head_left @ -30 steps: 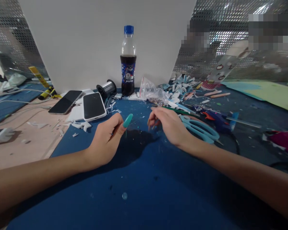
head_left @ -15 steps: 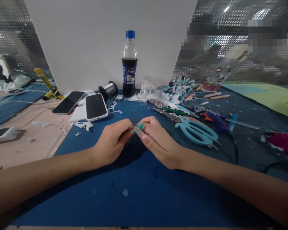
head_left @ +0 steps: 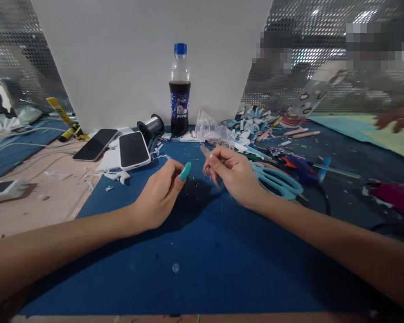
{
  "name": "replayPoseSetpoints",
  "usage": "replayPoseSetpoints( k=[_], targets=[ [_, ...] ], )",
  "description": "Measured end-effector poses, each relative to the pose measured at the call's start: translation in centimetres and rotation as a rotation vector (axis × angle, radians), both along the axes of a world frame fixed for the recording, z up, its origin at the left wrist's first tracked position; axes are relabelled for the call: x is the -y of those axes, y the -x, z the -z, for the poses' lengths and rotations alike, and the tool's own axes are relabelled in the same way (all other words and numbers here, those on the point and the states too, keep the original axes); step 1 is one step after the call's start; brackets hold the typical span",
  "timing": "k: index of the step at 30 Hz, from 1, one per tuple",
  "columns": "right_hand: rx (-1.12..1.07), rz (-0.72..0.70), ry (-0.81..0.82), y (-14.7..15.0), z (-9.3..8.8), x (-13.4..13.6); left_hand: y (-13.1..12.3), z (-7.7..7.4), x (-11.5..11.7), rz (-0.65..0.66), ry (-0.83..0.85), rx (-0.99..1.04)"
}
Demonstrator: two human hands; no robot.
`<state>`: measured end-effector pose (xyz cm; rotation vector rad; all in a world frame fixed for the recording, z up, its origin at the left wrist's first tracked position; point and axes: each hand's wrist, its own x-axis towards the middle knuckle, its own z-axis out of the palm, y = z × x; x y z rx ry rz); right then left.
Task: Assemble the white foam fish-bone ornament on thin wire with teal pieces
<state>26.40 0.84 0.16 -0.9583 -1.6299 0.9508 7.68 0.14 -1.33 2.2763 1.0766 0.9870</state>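
My left hand (head_left: 160,193) is closed, with a small glossy teal oval piece (head_left: 186,171) pinched between thumb and forefinger. The piece stands tilted, its upper end pointing up and right. To its right, my right hand (head_left: 237,175) hovers apart from it, fingers curled and blurred. A long pale tip juts from near its thumb; I cannot make out whether the fingers hold anything. Beside and partly behind this hand lie light-blue-handled scissors (head_left: 283,181), their blades mostly hidden. Under both hands spreads a dark blue mat (head_left: 148,273) with a small clear round drop (head_left: 175,268) on it.
A Pepsi bottle (head_left: 180,101) stands before a white board (head_left: 128,54). To the left are two phones (head_left: 134,150) and a wire spool (head_left: 151,125). Paper scraps (head_left: 254,125), a plastic bag (head_left: 207,128) and a glue gun (head_left: 301,168) lie right. Another person's hand (head_left: 397,116) appears far right.
My right hand has drawn away from the left, up and to the right, leaving the teal piece in my left hand. Another person's hand has come into view at far right.
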Motion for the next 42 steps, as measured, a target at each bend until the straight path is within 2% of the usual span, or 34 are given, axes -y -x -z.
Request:
replayPoseSetpoints(
  k=[4, 7, 10, 12, 16, 20, 23, 27, 30, 36, 42],
  targets=[
    [-0.036, 0.237, -0.072, -0.8, 0.6, -1.4, 0.0, -0.1, 0.2, 0.049, -0.053, -0.105],
    [-0.040, 0.327, -0.113, -1.3, 1.4, -2.0, -0.2, -0.2, 0.4, 0.113, -0.219, -0.221],
    [-0.040, 0.337, -0.112, -1.4, 1.9, -2.2, -0.5, -0.3, 0.7, 0.178, -0.406, -0.360],
    [-0.040, 0.334, -0.109, -1.5, 2.0, -2.2, -0.9, -0.4, 0.8, 0.198, -0.472, -0.471],
    [-0.065, 0.343, -0.107, -1.6, 2.1, -2.2, -2.2, -0.7, 0.8, 0.173, -0.570, -0.709],
    [-0.088, 0.349, -0.088, -1.8, 2.1, -2.2, -4.5, -1.1, 0.4, 0.118, -0.700, -0.879],
    [-0.096, 0.364, -0.090, -1.9, 2.1, -2.1, -6.2, -1.2, -0.4, 0.072, -0.699, -0.918],
    [-0.109, 0.356, -0.093, -1.9, 2.1, -2.1, -7.2, -1.4, -1.0, 0.105, -0.553, -0.971],
    [-0.118, 0.352, -0.095, -1.8, 2.2, -2.1, -7.3, -1.6, -0.9, 0.154, -0.475, -0.973],
    [-0.129, 0.353, -0.090, -1.9, 2.2, -2.2, -7.3, -1.8, -0.9, 0.197, -0.430, -0.962],
    [-0.123, 0.360, -0.103, -2.0, 2.1, -2.3, -6.5, -1.7, -1.1, 0.265, -0.496, -0.942]
  ],
)
